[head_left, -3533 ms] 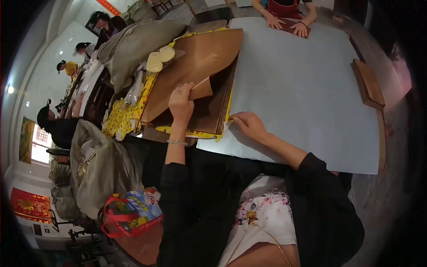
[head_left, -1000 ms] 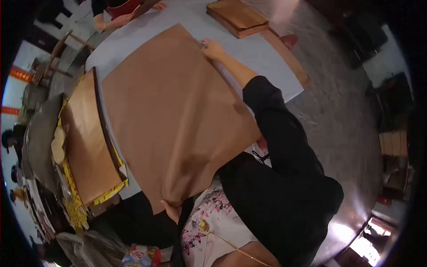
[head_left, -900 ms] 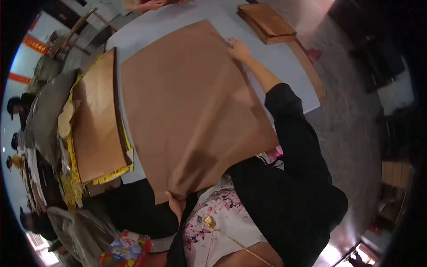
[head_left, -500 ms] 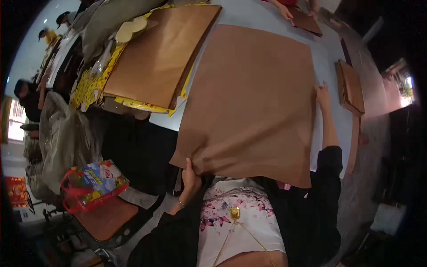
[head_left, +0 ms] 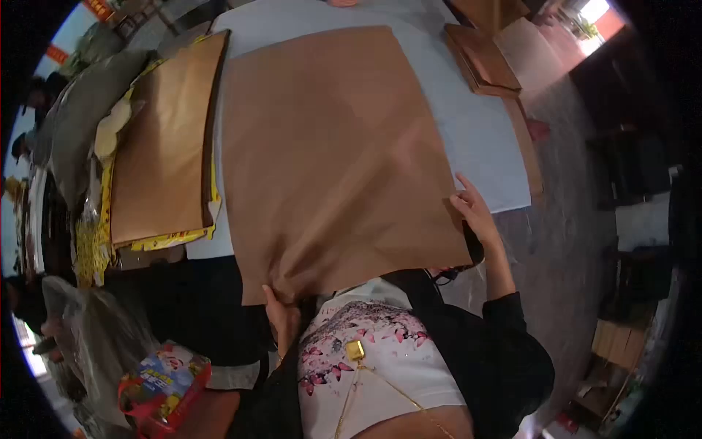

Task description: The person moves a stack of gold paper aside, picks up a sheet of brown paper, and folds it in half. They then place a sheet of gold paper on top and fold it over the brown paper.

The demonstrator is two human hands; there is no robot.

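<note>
A large, flat brown sheet (head_left: pixel 329 139), of paper or thin cloth-like material, covers the middle of the table and hangs over its near edge. My left hand (head_left: pixel 281 314) pinches the sheet near its lower left corner, and creases fan out from there. On the right edge, my right hand (head_left: pixel 475 212) grips the sheet between thumb and bent fingers, with the index finger pointing out. Left of the sheet lies a stack of brown sheets (head_left: pixel 168 146) on yellow printed wrapping (head_left: pixel 172 240).
The table (head_left: pixel 482 154) has a pale top. A smaller folded brown stack (head_left: pixel 486 62) sits at its far right. A person's hand (head_left: pixel 342 2) shows at the far edge. At lower left are a colourful red-edged package (head_left: pixel 167 384) and a clear plastic bag (head_left: pixel 110 336).
My view has turned right, so the table appears shifted left. The sheet has moved with both hands still on it, and creases now run diagonally up from my left hand.
</note>
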